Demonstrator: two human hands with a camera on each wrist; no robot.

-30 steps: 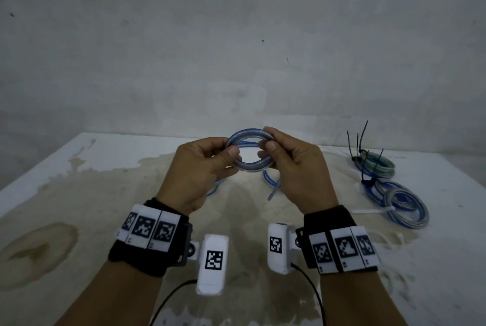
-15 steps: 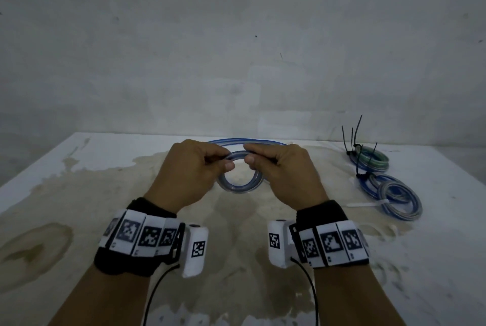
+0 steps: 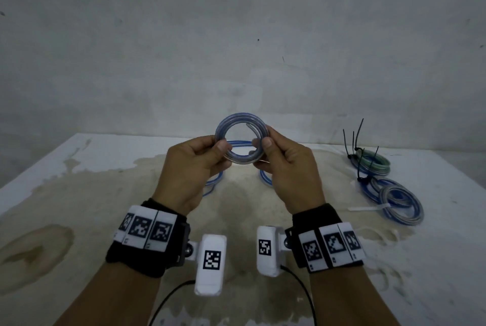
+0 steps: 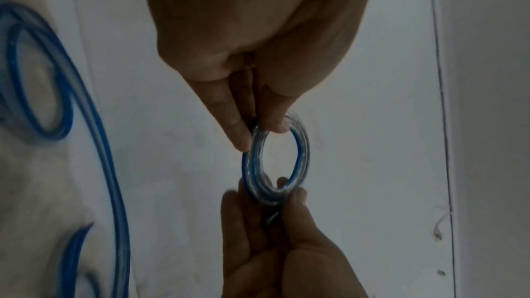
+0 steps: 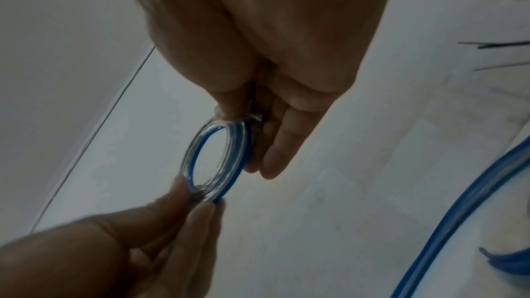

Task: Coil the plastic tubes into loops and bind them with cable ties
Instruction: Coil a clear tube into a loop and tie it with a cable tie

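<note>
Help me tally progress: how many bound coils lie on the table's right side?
3: a greenish coil farthest back, a blue coil in front of it, a grey coil nearest. They overlap, so another may be hidden.

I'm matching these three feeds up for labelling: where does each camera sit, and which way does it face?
Head: on the head, facing forward and down at the table; both hands and wristbands show.
Left wrist: along the left hand to the tube coil.
Right wrist: along the right hand to the coil.
All three share the coil, pinched by both hands.
</note>
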